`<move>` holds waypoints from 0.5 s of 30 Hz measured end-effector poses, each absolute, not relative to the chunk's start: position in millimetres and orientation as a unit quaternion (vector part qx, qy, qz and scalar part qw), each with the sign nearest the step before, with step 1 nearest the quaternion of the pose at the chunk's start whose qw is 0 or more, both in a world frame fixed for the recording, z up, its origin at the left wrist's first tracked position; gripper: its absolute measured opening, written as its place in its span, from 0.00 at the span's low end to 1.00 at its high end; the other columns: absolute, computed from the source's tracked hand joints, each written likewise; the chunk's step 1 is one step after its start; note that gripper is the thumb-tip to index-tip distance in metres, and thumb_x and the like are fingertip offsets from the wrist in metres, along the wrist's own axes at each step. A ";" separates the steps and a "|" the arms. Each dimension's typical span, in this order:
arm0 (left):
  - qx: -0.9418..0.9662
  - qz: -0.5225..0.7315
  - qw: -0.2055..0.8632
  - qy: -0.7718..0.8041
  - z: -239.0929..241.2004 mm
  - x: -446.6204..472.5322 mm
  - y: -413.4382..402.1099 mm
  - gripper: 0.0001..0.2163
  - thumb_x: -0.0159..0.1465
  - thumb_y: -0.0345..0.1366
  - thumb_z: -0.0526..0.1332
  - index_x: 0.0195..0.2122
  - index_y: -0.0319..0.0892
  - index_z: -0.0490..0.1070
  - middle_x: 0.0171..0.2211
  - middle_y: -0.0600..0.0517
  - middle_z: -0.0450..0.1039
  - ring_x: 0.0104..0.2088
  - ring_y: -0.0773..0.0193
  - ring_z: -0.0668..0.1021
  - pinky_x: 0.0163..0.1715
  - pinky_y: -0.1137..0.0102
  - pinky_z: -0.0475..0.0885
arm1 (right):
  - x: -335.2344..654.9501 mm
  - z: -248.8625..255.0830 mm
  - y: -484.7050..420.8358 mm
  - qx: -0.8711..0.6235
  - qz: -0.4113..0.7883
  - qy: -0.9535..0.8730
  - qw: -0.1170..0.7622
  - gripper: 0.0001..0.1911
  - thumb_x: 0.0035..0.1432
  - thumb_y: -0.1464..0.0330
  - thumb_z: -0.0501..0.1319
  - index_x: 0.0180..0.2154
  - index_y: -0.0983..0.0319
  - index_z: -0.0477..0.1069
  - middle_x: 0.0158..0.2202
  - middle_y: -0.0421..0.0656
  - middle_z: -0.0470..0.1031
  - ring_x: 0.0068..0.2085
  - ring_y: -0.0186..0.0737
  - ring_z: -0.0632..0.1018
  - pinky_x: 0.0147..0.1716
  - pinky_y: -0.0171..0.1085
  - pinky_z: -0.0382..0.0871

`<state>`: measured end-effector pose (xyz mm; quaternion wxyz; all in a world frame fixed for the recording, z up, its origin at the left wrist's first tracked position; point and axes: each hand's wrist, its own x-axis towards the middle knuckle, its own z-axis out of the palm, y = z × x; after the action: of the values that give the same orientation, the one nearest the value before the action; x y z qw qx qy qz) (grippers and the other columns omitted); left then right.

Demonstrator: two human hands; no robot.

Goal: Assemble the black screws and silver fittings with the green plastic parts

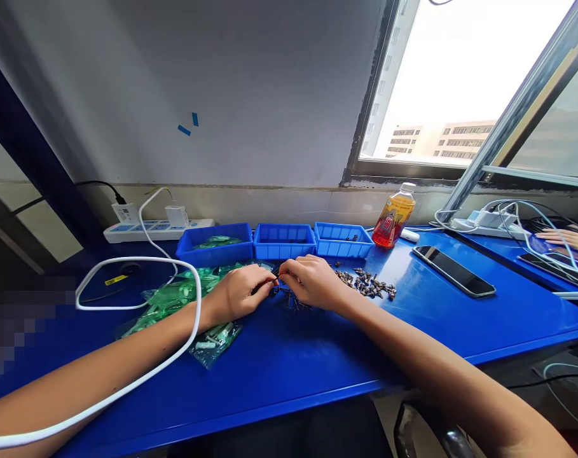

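My left hand (236,291) and my right hand (313,281) meet over the middle of the blue table, fingertips almost touching. Both are closed in a pinch around a small dark thin piece (275,280), too small to name. Below them lie several thin black pieces (295,305) on the table. To the right of my right hand is a loose pile of small brownish metal parts, like screws (372,285). Clear plastic bags of green and white pieces (174,298) spread under and beside my left wrist; one bag (215,343) reaches toward the front.
Three blue bins (215,254) (285,252) (344,247) line the back. A drink bottle (393,216) and a phone (453,270) are at right. A white cable (198,305) loops over my left forearm from a power strip (114,234). Another person's hand (570,238) is far right.
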<state>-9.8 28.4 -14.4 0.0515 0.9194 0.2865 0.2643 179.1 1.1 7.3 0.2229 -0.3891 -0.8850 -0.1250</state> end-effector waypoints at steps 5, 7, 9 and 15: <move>0.924 0.248 0.050 0.287 -10.4 -9.1 26.0 0.13 0.62 0.36 0.48 0.34 0.41 0.72 0.31 0.50 0.76 0.33 0.63 0.76 0.34 0.71 0.69 | 179.8 8.3 0.1 -0.387 -0.125 -0.884 0.231 0.06 0.59 0.70 0.55 0.36 0.62 0.70 0.27 0.41 0.76 0.29 0.33 0.75 0.32 0.32 0.59; 0.925 0.245 0.048 0.287 -7.7 -8.9 24.3 0.14 0.63 0.36 0.47 0.35 0.41 0.72 0.32 0.49 0.76 0.33 0.62 0.76 0.34 0.70 0.69 | 179.7 8.8 -1.0 -0.382 -0.125 -0.885 0.235 0.07 0.59 0.70 0.55 0.38 0.63 0.70 0.27 0.41 0.76 0.30 0.34 0.75 0.32 0.32 0.60; 0.925 0.246 0.049 0.287 -5.9 -8.7 23.0 0.14 0.63 0.36 0.47 0.35 0.40 0.72 0.32 0.49 0.76 0.33 0.62 0.76 0.34 0.70 0.69 | 179.4 9.0 -1.6 -0.375 -0.126 -0.888 0.234 0.07 0.58 0.71 0.56 0.39 0.63 0.69 0.29 0.42 0.77 0.30 0.34 0.75 0.32 0.32 0.60; 0.922 0.238 0.050 0.300 -3.6 -8.3 20.7 0.13 0.63 0.34 0.47 0.34 0.41 0.71 0.33 0.49 0.76 0.34 0.62 0.76 0.35 0.70 0.69 | 178.7 8.0 0.9 -0.380 -0.138 -0.887 0.222 0.06 0.59 0.73 0.54 0.36 0.62 0.69 0.29 0.42 0.77 0.30 0.34 0.76 0.32 0.32 0.60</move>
<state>-8.3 20.7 -3.6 0.0501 0.9224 0.2998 0.2383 178.7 0.9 8.0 0.2217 -0.3800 -0.8873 -0.1381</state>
